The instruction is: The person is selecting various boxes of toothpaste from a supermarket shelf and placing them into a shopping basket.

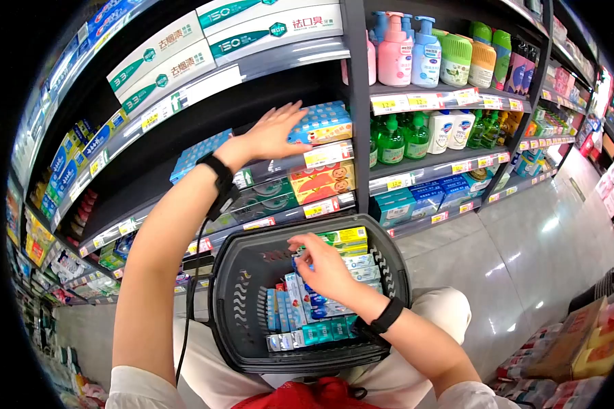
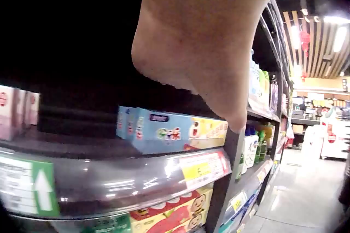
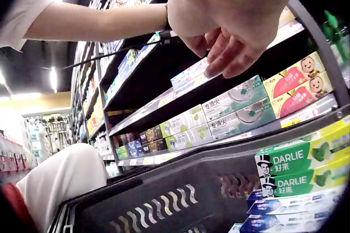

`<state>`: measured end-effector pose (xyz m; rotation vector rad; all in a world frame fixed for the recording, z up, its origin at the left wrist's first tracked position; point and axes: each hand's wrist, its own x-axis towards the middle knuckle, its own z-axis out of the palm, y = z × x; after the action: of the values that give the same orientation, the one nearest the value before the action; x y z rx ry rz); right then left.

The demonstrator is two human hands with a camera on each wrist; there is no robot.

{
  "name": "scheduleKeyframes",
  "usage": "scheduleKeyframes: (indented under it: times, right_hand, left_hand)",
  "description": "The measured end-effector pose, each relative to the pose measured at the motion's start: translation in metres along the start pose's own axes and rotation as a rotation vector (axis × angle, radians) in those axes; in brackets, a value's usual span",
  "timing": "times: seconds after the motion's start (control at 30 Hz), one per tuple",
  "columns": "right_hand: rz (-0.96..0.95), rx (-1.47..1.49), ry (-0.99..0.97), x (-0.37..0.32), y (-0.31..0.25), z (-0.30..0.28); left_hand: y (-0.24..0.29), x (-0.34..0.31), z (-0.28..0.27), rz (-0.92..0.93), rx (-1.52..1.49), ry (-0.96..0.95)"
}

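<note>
In the head view my left hand [image 1: 269, 135], fingers straight, reaches over the blue dotted boxes [image 1: 324, 116] on the middle shelf; whether it touches them I cannot tell. The left wrist view has the hand [image 2: 191, 52] above and in front of a blue and yellow box [image 2: 175, 132]. My right hand [image 1: 324, 267] hovers over the black basket [image 1: 228, 327], fingers loosely bent and holding nothing. Below it lie toothpaste boxes, with green and yellow DARLIE boxes [image 3: 290, 162] along one side. In the right wrist view the right hand [image 3: 232, 25] hangs above the basket rim.
White toothpaste boxes [image 1: 273, 31] fill the shelf above. Apple-pictured boxes [image 1: 324, 183] sit one shelf lower. Pump bottles [image 1: 394, 51] and green bottles [image 1: 391, 142] stand right of the black upright [image 1: 359, 88]. Tiled floor [image 1: 525, 225] runs along the right; the basket rests between the person's legs.
</note>
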<state>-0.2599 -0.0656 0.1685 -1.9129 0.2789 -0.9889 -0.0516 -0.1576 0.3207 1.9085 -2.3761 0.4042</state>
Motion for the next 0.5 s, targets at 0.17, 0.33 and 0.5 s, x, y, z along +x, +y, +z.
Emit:
scheduleKeyframes:
  times: [0.17,0.33,0.5]
  right_hand:
    - [-0.006,-0.128,0.049,0.005,0.012,-0.007]
    - [0.061,-0.077,0.046,0.017,0.026,-0.012]
    - [0.087,0.002,0.013,0.024,0.04,0.01]
  left_hand:
    - [0.026,0.058,0.01,-0.151,0.089,-0.234]
    - [0.015,0.079,0.03,-0.301,0.025,-0.295]
    - [-0.009,0.067,0.04,-0.236,-0.024,-0.187]
